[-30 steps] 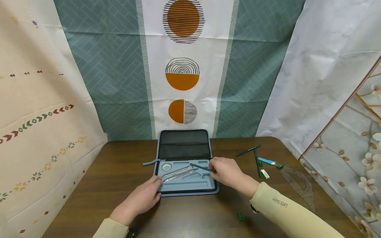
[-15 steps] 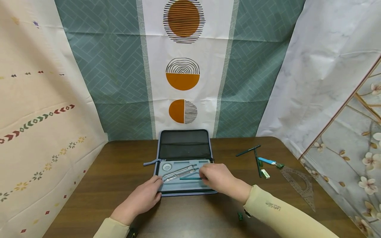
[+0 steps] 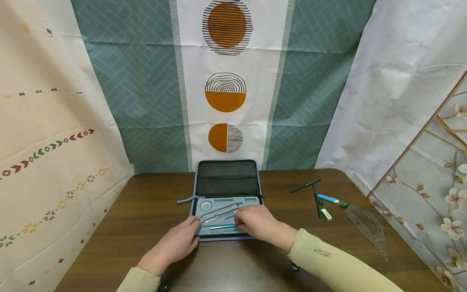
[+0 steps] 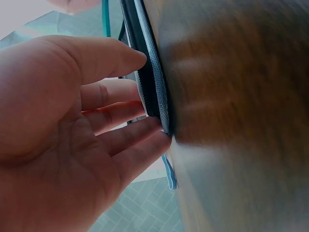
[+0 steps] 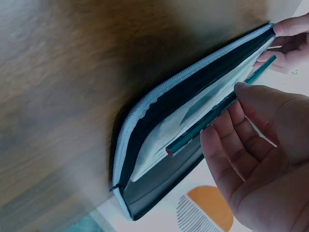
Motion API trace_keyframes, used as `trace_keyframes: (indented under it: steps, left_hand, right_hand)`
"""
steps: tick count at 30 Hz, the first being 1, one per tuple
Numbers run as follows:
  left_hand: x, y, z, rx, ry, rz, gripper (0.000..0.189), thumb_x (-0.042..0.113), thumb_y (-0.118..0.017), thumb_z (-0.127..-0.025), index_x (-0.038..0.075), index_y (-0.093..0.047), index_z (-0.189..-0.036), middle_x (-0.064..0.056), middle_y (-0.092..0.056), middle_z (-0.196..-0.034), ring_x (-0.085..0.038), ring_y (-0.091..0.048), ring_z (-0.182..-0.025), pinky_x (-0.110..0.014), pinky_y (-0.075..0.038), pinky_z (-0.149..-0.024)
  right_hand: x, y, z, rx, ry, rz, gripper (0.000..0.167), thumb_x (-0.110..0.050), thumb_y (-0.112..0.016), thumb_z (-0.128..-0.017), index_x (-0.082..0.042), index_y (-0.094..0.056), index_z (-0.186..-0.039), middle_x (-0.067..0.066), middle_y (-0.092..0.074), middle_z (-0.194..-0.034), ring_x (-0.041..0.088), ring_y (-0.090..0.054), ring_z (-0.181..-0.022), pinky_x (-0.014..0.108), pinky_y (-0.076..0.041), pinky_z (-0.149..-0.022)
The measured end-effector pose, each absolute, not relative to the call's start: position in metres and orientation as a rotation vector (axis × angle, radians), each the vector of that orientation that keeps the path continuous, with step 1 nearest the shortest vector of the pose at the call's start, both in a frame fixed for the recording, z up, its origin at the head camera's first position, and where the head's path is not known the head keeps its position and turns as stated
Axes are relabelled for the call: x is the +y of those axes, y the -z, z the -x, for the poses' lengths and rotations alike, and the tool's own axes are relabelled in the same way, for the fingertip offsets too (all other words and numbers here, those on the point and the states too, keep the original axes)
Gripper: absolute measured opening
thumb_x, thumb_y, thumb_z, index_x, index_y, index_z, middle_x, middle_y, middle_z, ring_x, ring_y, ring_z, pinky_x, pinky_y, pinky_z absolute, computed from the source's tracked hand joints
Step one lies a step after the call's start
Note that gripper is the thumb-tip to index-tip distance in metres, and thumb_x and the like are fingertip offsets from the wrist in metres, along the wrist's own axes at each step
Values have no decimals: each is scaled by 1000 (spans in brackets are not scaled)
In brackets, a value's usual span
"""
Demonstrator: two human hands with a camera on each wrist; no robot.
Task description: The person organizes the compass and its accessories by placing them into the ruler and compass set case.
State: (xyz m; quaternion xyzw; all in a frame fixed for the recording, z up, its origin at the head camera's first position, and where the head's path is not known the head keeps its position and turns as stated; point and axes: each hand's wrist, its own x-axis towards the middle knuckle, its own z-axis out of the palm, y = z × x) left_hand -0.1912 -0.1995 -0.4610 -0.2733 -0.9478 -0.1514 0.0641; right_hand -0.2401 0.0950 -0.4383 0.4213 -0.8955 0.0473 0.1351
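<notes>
An open zippered case point(image 3: 227, 172) stands at the middle of the table, with a pale blue moulded tray inside. My left hand point(image 3: 175, 243) grips its front left corner; in the left wrist view the thumb and fingertips lie on the zipper edge. Between thumb and fingers my right hand point(image 3: 258, 222) pinches a dark green pencil point(image 5: 207, 122), held low over the tray's front slot and nearly level with it. Metal drawing compasses point(image 3: 220, 212) lie slanted across the tray behind the pencil. A small round white piece point(image 3: 206, 205) sits in the tray's back left recess.
To the right lie two more dark pencils point(image 3: 305, 185), a blue-handled brush-like tool point(image 3: 328, 198), a white eraser point(image 3: 326, 214) and a clear set square point(image 3: 368, 229). A zipper strap point(image 3: 185, 200) sticks out left of the case. Patterned cloths hang behind and beside the table.
My right hand has moved left and toward the front of the tray, turning the pencil from slanted to nearly level along the front slot. The left hand keeps its grip on the case.
</notes>
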Motion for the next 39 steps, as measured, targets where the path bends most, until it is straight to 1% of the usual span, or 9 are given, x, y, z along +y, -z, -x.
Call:
trace_keyframes:
  steps: [2,7,12,19,29,39]
  left_hand:
    - [-199,462,191,-2866,453,819,36,1,-82,-95,-7,-69,-127,-20,-64,-136,-37,-68,-126,-50,-60,-99]
    - [-199,461,191,-2872,451,812,37,1,-83,-95,-8,-69,-127,-20,-64,-136,-36,-68,-125,-50,-60,-99]
    - [-199,461,191,-2877,443,805,37,2,-82,-95,-8,-69,-128,-21,-64,-137,-37,-68,-126,-50,-60,-99]
    - [-199,461,192,-2874,448,812,37,2,-82,-95,-8,-69,-129,-21,-64,-137,-37,-69,-125,-51,-60,-99]
    - [-199,459,191,-2875,446,797,37,2,-83,-95,-8,-69,-128,-21,-64,-138,-37,-69,-125,-52,-59,-101]
    - [-199,461,191,-2873,450,803,36,2,-83,-95,-8,-69,-127,-21,-64,-136,-37,-68,-125,-52,-60,-100]
  right_hand:
    - [92,440,241,-2595,-132,-1223,13,-11,-88,-93,-20,-79,-93,-9,-73,-93,6,-67,-80,29,-56,-68]
    - [86,444,243,-2594,-135,-1234,12,-13,-88,-95,-21,-79,-94,-10,-73,-93,5,-66,-80,27,-55,-68]
    - [80,444,244,-2606,-144,-1233,10,-14,-87,-96,-21,-81,-94,-9,-73,-93,6,-68,-81,28,-56,-69]
    - [73,446,245,-2636,-138,-1227,7,-16,-87,-97,-21,-83,-98,-9,-75,-98,8,-73,-88,30,-60,-73]
    - [70,448,246,-2632,-129,-1244,7,-18,-88,-97,-23,-83,-97,-10,-75,-97,9,-73,-89,32,-60,-71]
    - [70,452,244,-2621,-117,-1254,6,-18,-88,-97,-24,-85,-98,-11,-76,-97,10,-75,-91,31,-60,-69]
